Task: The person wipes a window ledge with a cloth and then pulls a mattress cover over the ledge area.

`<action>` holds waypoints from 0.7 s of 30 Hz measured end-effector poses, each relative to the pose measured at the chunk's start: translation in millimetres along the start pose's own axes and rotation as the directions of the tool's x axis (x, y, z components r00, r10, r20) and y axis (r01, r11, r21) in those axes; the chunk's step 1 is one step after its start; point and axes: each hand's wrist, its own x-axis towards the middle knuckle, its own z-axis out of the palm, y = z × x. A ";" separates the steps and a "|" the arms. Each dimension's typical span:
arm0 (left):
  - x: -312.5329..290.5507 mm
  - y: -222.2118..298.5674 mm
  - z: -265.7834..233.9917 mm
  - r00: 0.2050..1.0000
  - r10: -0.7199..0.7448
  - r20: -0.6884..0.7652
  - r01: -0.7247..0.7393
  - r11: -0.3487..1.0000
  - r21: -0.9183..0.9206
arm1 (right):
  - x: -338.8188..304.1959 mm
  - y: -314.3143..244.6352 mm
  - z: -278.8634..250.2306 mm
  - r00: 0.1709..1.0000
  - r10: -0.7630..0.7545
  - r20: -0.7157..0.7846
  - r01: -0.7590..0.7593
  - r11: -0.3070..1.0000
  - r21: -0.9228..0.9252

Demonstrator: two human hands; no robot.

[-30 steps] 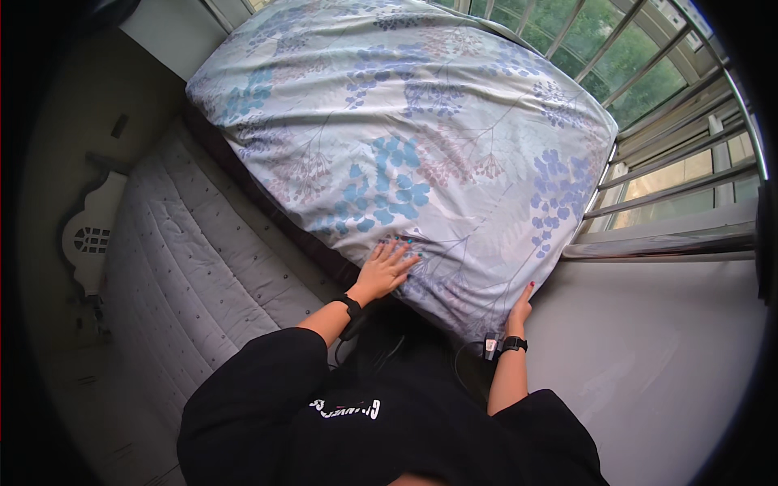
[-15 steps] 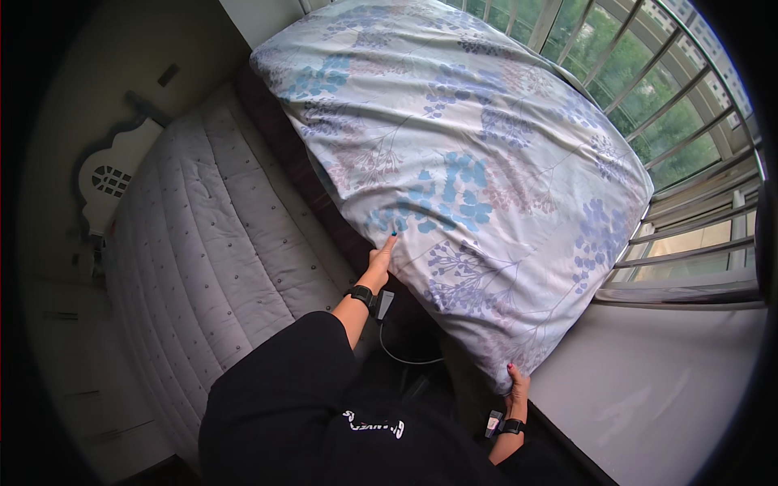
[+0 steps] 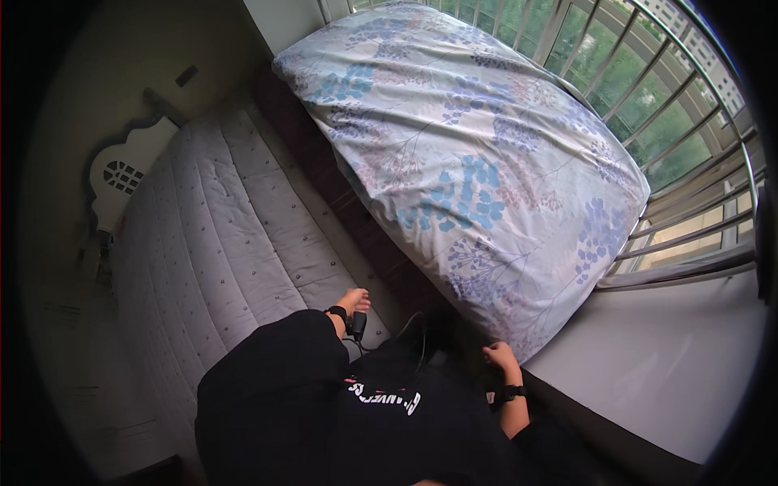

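Note:
A quilt or sheet with blue and mauve flower prints [image 3: 486, 178] is spread over the raised surface by the window, its face creased. My left hand [image 3: 355, 300] hovers over the near edge of the grey quilted bed cover [image 3: 235, 219], apart from the flowered cloth, fingers loosely bent with nothing seen in them. By the near corner of the flowered cloth is my right hand [image 3: 502, 355], fingers curled in and no cloth visible in its grip. Each wrist wears a black band with a small device.
A dark maroon strip [image 3: 324, 170] runs between the grey cover and the flowered cloth. Metal window bars [image 3: 640, 81] line the right side above a white ledge [image 3: 632, 364]. A white headboard-like panel [image 3: 121, 174] stands at the left. A thin cable [image 3: 423, 344] hangs near my body.
Both hands have let go of the flowered cloth's near edge. My left hand has drawn back toward my body; my right has moved slightly up and left, its fingers now curled.

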 end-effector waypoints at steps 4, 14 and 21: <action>-41.5 -2.3 -96.6 0.986 0.053 -0.161 -0.139 0.798 -0.587 | 5.1 -93.9 -82.1 0.812 -0.439 -0.386 0.481 0.877 0.015; -301.1 30.2 -140.8 0.715 0.435 -0.547 -0.695 0.356 -0.625 | 94.0 -152.5 -121.4 1.000 0.017 -0.025 0.011 0.564 0.826; -360.6 153.9 -118.2 0.500 0.666 -0.553 -0.835 0.203 -0.511 | 108.8 -168.1 -125.0 0.991 0.123 0.044 -0.115 0.661 0.741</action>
